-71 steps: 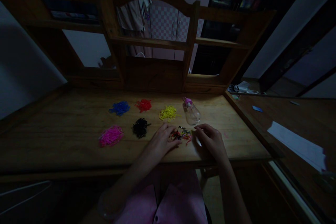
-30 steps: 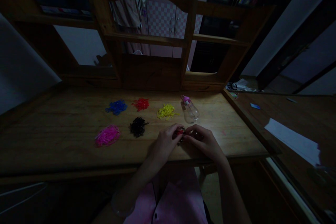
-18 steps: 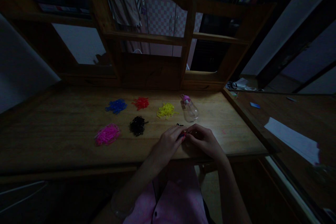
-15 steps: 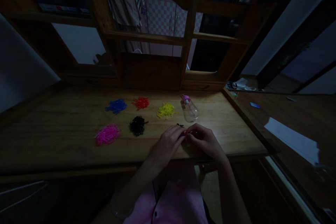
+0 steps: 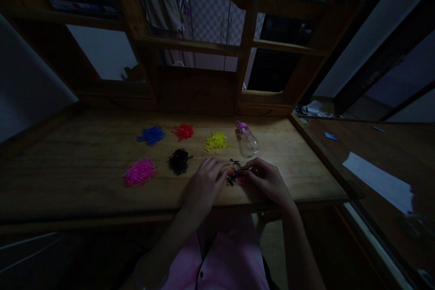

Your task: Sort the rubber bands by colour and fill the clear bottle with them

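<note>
The left hand [image 5: 205, 183] is resting half open, palm down, at the edge of one mixed pile [image 5: 234, 176] of small strands on the desk [image 5: 84, 158]. The right hand [image 5: 267, 179] is curling, thumb near fingertips; whether it is gripping a strand cannot be told. Fingers are hiding part of the pile, leaving its pieces uncountable. Beyond, five single-colour heaps are lying: yellow heap [image 5: 216, 142], black heap [image 5: 179, 161], red heap [image 5: 183, 132], blue heap [image 5: 151, 135], pink heap [image 5: 140, 172].

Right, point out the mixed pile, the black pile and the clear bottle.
Mixed pile [image 5: 233, 175]: head view, middle of its visible part.
Black pile [image 5: 179, 161]: head view, middle of the heap.
Clear bottle [image 5: 249, 143]: head view, on its see-through body.
</note>
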`<move>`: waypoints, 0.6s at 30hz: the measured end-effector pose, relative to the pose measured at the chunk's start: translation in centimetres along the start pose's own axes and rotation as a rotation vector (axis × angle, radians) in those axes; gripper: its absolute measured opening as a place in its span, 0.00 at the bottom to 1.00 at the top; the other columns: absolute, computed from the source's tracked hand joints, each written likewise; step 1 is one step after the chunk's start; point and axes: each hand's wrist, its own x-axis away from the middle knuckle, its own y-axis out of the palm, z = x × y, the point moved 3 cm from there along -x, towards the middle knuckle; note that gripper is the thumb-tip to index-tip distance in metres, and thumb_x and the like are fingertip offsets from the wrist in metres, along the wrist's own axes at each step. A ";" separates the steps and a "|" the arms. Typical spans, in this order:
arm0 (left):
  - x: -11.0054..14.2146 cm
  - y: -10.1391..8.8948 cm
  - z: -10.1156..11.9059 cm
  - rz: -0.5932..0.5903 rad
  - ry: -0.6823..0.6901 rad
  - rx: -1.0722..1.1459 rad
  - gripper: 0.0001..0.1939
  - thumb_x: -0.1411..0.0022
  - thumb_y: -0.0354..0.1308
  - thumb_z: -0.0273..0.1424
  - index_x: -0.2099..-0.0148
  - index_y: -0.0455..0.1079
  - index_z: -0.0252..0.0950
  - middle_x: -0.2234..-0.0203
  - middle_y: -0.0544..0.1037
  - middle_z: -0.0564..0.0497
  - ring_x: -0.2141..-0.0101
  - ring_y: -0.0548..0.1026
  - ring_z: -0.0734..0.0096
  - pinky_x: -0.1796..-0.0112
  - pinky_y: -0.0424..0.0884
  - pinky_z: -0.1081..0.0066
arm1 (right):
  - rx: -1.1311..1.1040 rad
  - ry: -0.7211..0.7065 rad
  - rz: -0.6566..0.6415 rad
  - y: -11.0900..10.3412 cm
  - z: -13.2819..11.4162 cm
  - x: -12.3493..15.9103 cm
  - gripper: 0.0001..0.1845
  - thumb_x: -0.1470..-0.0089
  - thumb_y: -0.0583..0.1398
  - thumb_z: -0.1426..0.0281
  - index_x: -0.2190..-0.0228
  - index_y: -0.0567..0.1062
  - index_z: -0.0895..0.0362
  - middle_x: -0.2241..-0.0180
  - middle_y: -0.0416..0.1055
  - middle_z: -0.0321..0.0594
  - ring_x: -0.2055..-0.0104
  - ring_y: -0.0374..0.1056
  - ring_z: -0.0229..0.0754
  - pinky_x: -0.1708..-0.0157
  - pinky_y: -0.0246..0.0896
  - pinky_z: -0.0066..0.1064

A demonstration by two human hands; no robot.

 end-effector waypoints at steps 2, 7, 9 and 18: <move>0.1 -0.2 -0.3 0.001 -0.023 0.011 0.08 0.34 0.55 0.27 0.54 0.72 0.40 0.58 0.76 0.51 0.54 0.72 0.66 0.51 0.68 0.63 | -0.009 0.009 -0.002 0.1 0.2 0.0 0.08 0.45 0.62 0.63 0.64 0.75 0.54 0.68 0.75 0.37 0.68 0.70 0.40 0.69 0.64 0.29; 0.3 0.0 -0.7 -0.033 -0.040 0.047 0.07 0.34 0.55 0.26 0.56 0.73 0.39 0.60 0.76 0.50 0.56 0.72 0.65 0.53 0.69 0.64 | -0.031 0.035 -0.012 0.1 0.3 0.0 0.09 0.45 0.63 0.62 0.65 0.75 0.54 0.69 0.75 0.38 0.67 0.71 0.41 0.68 0.65 0.30; 0.4 0.1 -0.6 -0.060 -0.042 0.067 0.07 0.34 0.55 0.27 0.56 0.73 0.39 0.60 0.76 0.50 0.56 0.72 0.65 0.53 0.69 0.64 | -0.041 0.043 -0.020 0.1 0.2 0.0 0.10 0.46 0.64 0.61 0.66 0.75 0.54 0.69 0.76 0.38 0.67 0.71 0.41 0.67 0.66 0.31; 1.0 0.1 -0.1 -0.270 -0.067 0.109 0.06 0.38 0.60 0.32 0.57 0.73 0.41 0.60 0.72 0.51 0.56 0.71 0.65 0.54 0.67 0.66 | -0.035 0.046 -0.036 0.1 -0.1 0.0 0.11 0.47 0.65 0.60 0.66 0.77 0.54 0.69 0.77 0.38 0.66 0.72 0.42 0.65 0.66 0.32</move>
